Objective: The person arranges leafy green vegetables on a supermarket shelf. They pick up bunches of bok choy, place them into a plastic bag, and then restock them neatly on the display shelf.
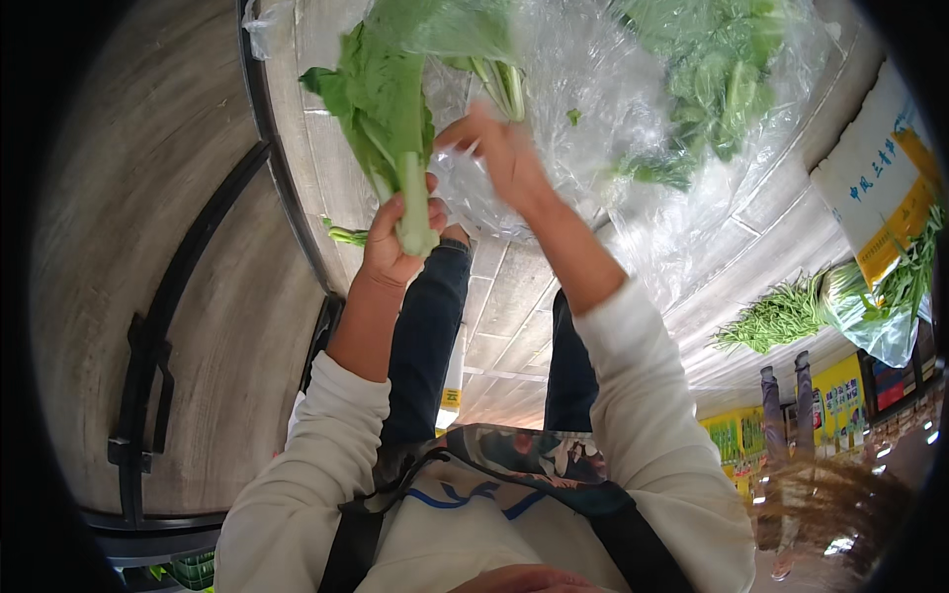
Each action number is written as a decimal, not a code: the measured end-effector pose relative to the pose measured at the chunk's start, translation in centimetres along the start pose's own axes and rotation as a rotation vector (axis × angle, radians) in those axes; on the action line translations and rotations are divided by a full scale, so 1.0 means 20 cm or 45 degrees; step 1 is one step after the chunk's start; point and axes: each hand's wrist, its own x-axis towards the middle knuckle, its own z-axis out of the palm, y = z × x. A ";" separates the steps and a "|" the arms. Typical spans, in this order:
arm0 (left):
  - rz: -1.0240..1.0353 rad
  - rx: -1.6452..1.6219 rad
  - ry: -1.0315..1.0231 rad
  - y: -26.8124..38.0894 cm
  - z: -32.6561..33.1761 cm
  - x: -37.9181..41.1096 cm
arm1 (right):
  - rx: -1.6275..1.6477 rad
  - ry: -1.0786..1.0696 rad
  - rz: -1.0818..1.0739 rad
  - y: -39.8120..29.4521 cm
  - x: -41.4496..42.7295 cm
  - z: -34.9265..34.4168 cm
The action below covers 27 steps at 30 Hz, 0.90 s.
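Note:
My left hand point(387, 241) grips a leafy green vegetable point(412, 178) by its pale, thick stalk, cut end towards me and broad leaves pointing away. Just right of those leaves is my right hand point(508, 159), blurred, its fingers apart and nothing visible in them. Beyond it, more pale green stems point(508, 87) lie partly under clear plastic. The clear plastic sheeting point(571, 170) spreads over the floor in front of me. A few small green stems point(347, 236) rest on the floor left of my left wrist.
More leafy greens point(715, 96) lie under plastic at the far right. A printed white and yellow sack point(875, 170), a pile of green beans point(775, 315) and a bagged vegetable bundle point(867, 311) stand along the right. Wooden cabinet doors point(222, 296) border the left. Another person's legs point(787, 404) appear lower right.

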 end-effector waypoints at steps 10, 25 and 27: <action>-0.040 -0.432 -0.271 -0.03 0.13 0.09 | -0.244 0.830 -0.050 1.06 0.29 0.06; -0.111 0.321 -0.153 -0.22 0.32 0.07 | 0.519 0.266 0.083 -0.06 -0.51 0.00; -0.209 0.286 -0.148 -0.17 0.22 0.07 | 1.424 0.078 0.286 0.06 -0.51 -0.06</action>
